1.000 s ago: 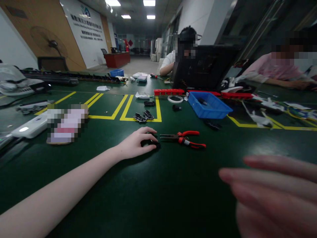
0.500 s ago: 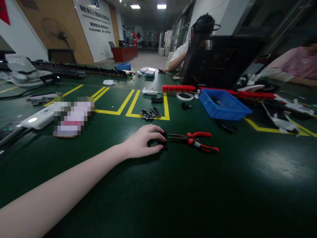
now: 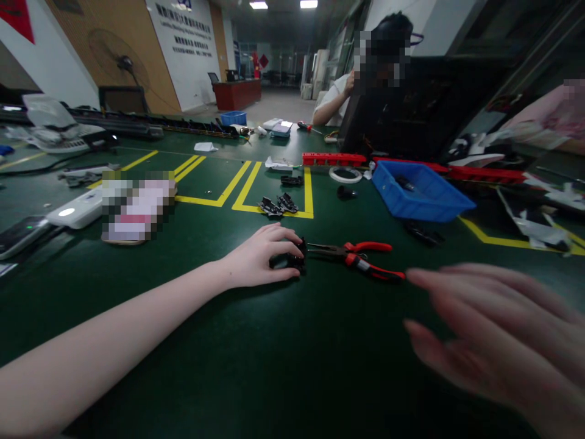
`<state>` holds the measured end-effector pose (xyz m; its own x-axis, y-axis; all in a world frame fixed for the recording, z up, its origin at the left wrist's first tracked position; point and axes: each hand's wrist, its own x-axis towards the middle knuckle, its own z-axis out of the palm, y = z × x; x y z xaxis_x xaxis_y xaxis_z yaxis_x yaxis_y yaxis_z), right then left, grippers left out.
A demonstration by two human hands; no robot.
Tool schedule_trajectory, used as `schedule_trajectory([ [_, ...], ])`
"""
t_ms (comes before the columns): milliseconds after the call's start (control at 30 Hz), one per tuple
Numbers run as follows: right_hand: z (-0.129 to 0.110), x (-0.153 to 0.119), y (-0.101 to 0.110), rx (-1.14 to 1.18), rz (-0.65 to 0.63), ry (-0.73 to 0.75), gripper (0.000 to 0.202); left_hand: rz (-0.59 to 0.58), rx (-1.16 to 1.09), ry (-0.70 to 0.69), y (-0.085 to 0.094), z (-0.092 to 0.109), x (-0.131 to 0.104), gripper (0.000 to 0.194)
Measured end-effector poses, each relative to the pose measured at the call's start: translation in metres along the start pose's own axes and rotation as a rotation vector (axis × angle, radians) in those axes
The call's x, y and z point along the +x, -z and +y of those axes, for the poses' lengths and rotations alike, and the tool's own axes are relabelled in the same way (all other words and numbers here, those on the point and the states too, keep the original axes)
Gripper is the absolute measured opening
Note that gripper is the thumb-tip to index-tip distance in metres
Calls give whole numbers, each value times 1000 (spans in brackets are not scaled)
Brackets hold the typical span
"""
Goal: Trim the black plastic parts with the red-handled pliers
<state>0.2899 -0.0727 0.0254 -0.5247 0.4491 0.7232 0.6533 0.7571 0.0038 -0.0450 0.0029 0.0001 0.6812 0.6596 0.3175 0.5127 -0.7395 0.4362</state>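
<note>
My left hand (image 3: 265, 257) rests on the green table with its fingers curled around a small black plastic part (image 3: 298, 262), which they partly hide. Just right of that part lie long-nose pliers (image 3: 351, 253) with red and black handles, their jaws pointing at it and slightly parted. My right hand (image 3: 493, 341), blurred by motion, is at the lower right. Its thumb and fingers are apart with nothing between them, and the fingertips are close to the lower handle of the pliers. Beyond my left hand, dark clip-like parts (image 3: 278, 205) lie by a yellow tape line.
A blue bin (image 3: 423, 198) holding dark pieces stands right of centre. Behind it runs a red strip (image 3: 333, 160), with a white ring (image 3: 345, 175) in front. At left lie a phone (image 3: 139, 213) and a white device (image 3: 86, 206). A co-worker (image 3: 338, 100) sits across the table.
My right hand has come into view from the right, near the pliers. My left hand keeps its hold on the black part. The camera view has shifted slightly.
</note>
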Motion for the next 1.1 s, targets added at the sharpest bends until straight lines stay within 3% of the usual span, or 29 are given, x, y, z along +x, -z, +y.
schedule_trajectory([
  [67, 22, 23, -25, -57, -196, -5, 65, 4, 1, 6, 1, 2, 0, 24],
  [133, 42, 30, -46, -89, -367, -78, 69, 10, -4, 11, 2, 3, 0, 23],
  [233, 60, 18, -66, -62, -488, -230, 70, 2, -26, 18, 3, 5, 0, 22],
  [333, 63, 6, -72, -22, -529, -319, 68, -10, -42, 28, 3, 4, -1, 23],
  [533, 58, 13, -70, -35, -496, -383, 76, -32, -32, 35, 3, 4, -2, 25],
  [633, 55, 17, -69, -63, -476, -387, 66, -41, -33, 38, 3, 4, -2, 26],
  [867, 53, 19, -68, -132, -449, -302, 55, -34, -36, 12, 3, 3, -1, 25],
  [1100, 53, 19, -65, -143, -274, -195, 52, -33, -49, 17, 2, 2, -1, 24],
])
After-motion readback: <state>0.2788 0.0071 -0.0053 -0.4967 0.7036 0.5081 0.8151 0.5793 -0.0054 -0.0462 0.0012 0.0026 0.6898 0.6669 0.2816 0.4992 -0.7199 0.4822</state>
